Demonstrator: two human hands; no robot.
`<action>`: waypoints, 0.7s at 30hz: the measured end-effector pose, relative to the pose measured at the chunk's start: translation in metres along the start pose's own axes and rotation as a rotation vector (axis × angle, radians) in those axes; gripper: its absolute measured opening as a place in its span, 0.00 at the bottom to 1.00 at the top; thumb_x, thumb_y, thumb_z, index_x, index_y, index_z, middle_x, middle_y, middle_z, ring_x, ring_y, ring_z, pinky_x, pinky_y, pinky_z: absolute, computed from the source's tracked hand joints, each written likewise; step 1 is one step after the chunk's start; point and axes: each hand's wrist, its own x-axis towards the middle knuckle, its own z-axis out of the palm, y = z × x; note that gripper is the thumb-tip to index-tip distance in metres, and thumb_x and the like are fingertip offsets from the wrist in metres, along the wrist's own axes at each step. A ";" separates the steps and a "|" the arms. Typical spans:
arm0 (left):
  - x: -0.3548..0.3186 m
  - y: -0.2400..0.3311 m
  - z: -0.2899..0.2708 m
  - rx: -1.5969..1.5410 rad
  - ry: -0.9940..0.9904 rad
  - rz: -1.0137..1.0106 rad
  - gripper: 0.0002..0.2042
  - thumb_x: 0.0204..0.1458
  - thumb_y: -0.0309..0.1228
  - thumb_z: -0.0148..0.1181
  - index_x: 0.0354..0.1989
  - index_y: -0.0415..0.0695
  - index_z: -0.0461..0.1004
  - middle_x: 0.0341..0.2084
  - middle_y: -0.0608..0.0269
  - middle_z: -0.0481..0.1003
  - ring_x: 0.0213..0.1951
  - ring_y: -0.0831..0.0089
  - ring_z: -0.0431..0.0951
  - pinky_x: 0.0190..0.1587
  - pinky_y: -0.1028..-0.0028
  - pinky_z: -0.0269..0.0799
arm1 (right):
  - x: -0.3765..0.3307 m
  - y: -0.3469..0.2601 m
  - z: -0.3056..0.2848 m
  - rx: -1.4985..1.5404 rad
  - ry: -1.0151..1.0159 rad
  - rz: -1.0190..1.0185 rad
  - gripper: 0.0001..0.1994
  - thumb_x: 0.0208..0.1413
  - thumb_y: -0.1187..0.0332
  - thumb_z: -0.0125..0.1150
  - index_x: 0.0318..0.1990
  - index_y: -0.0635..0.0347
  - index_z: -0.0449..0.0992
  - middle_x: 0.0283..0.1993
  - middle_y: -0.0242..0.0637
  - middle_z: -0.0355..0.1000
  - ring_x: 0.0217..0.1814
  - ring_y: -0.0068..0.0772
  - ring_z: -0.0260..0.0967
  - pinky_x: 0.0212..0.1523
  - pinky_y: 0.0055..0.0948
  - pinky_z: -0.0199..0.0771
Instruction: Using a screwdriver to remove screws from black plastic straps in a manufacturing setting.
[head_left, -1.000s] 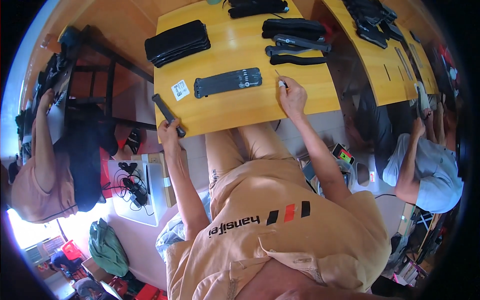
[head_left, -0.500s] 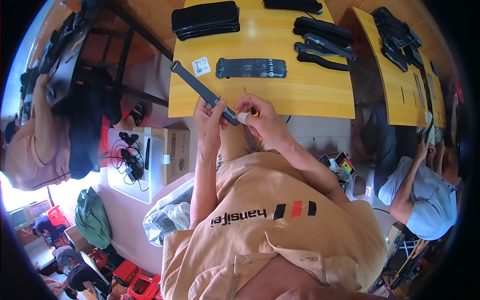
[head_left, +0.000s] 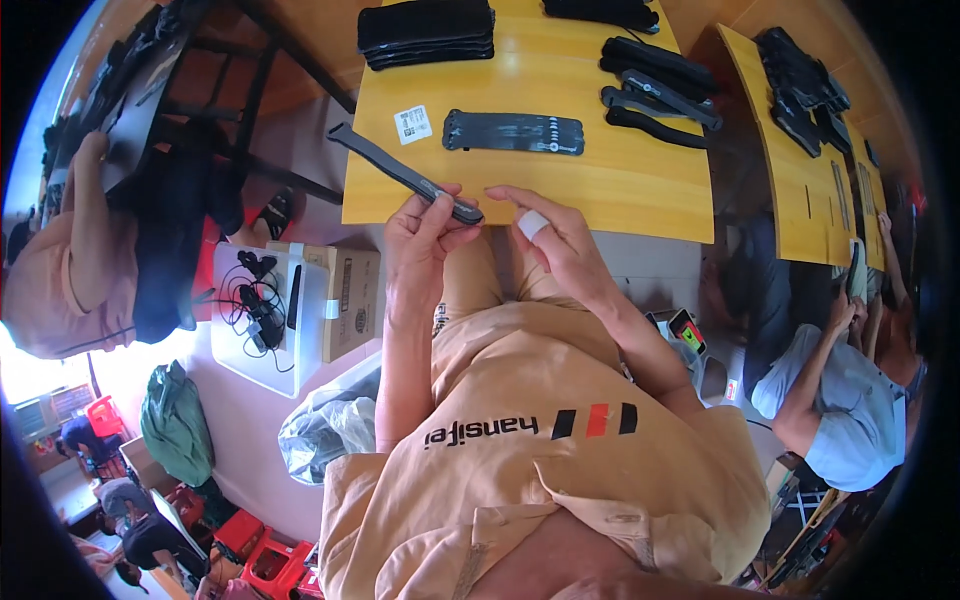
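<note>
My left hand [head_left: 425, 232] is closed on a dark grey strap [head_left: 392, 168], which slants up and left over the table's near edge. The strap's lower end, with pale print, pokes out past my thumb. Just right of that end, my right hand [head_left: 565, 245] is apart from the strap, its index finger stretched out and a white wrap round one digit. No object shows in it; its palm side is hidden. Beyond the hands, a row of similar straps [head_left: 513, 132] lies flat side by side on the table, beside a white printed label [head_left: 411, 125].
The yellow table [head_left: 450, 195] also bears a stack of black straps [head_left: 425, 32] and loose straps [head_left: 655, 95] at right. At left stand a white bin [head_left: 225, 345] with black cables and a cardboard box [head_left: 352, 300]. Other people [head_left: 850, 400] sit on both sides.
My right hand has drawn away from the strap's end and its fingers have spread. The yellow-and-orange item seen by it before no longer shows. The strap has tilted flatter in my left hand.
</note>
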 end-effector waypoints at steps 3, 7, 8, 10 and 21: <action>-0.002 0.001 0.002 -0.005 0.022 0.031 0.12 0.55 0.29 0.49 0.42 0.33 0.68 0.30 0.55 0.75 0.28 0.72 0.78 0.31 0.80 0.77 | -0.006 -0.012 0.004 -0.228 -0.045 -0.063 0.20 0.53 0.78 0.41 0.55 0.57 0.65 0.23 0.31 0.65 0.21 0.20 0.57 0.23 0.18 0.60; -0.004 0.003 0.006 0.042 0.033 0.104 0.12 0.54 0.27 0.50 0.43 0.33 0.68 0.30 0.56 0.75 0.29 0.73 0.77 0.31 0.79 0.77 | -0.009 -0.015 0.006 -0.303 -0.059 -0.114 0.24 0.50 0.82 0.42 0.56 0.54 0.64 0.30 0.34 0.69 0.23 0.24 0.61 0.27 0.20 0.65; -0.004 0.004 0.006 0.049 0.027 0.123 0.12 0.54 0.27 0.50 0.43 0.33 0.68 0.30 0.56 0.75 0.30 0.74 0.77 0.31 0.79 0.77 | -0.009 -0.015 0.006 -0.319 -0.060 -0.134 0.25 0.48 0.84 0.42 0.56 0.53 0.64 0.34 0.36 0.70 0.24 0.25 0.62 0.27 0.21 0.66; -0.005 0.005 0.008 0.072 0.028 0.137 0.12 0.53 0.26 0.50 0.43 0.33 0.68 0.30 0.57 0.75 0.30 0.74 0.77 0.31 0.79 0.77 | -0.009 -0.015 0.007 -0.335 -0.061 -0.153 0.27 0.47 0.86 0.42 0.56 0.53 0.64 0.39 0.38 0.70 0.25 0.26 0.63 0.28 0.22 0.67; -0.010 0.003 0.013 0.170 0.048 0.198 0.12 0.50 0.27 0.55 0.42 0.34 0.69 0.30 0.59 0.75 0.30 0.76 0.76 0.31 0.80 0.76 | -0.013 -0.020 0.005 -0.549 -0.030 -0.220 0.32 0.39 0.91 0.43 0.54 0.53 0.66 0.51 0.43 0.67 0.50 0.44 0.66 0.45 0.32 0.72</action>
